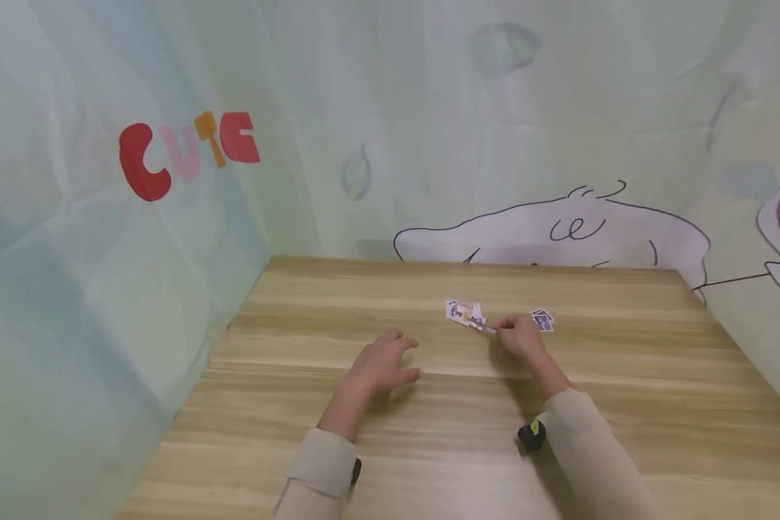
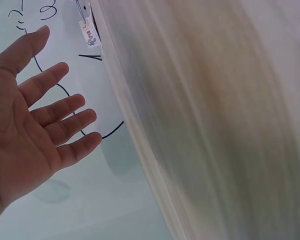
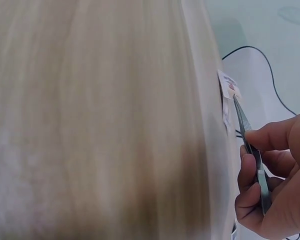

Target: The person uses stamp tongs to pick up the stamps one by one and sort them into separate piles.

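Observation:
My right hand (image 1: 518, 336) pinches a pair of metal tweezers (image 3: 247, 125) between thumb and fingers. The tweezers' tips meet a small printed card (image 3: 228, 85) in the right wrist view; whether they grip it I cannot tell. In the head view that card lies over or among several overlapping picture cards (image 1: 456, 311) near the far middle of the table. My left hand (image 1: 382, 362) is held over the wood, left of those cards, its fingers spread and nothing in it. The left wrist view shows its palm (image 2: 20, 130) and relaxed fingers.
A fanned stack of dark-faced cards (image 1: 542, 321) lies just right of my right hand. The wooden table (image 1: 338, 303) ends at a printed cloth backdrop (image 1: 364, 130) behind and at the sides. Dark wrist devices (image 1: 531, 436) sit at both cuffs.

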